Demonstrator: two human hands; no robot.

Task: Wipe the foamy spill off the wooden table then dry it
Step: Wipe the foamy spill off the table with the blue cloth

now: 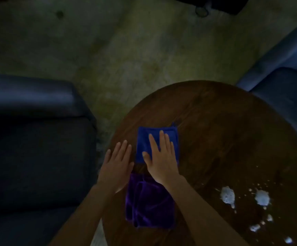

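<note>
Right hand [160,157] flat, unclenched, on blue cloth [145,144], left hand [117,164] released at table [215,125] edge, foam [227,195] rightward.

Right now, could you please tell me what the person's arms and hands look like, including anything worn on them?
Both forearms are bare as far as the picture shows, with no sleeves in view. The left hand and the right hand wear no gloves. I see no rings, watch or bracelet, though the light is dim and the picture soft, so small items could escape notice.
</note>
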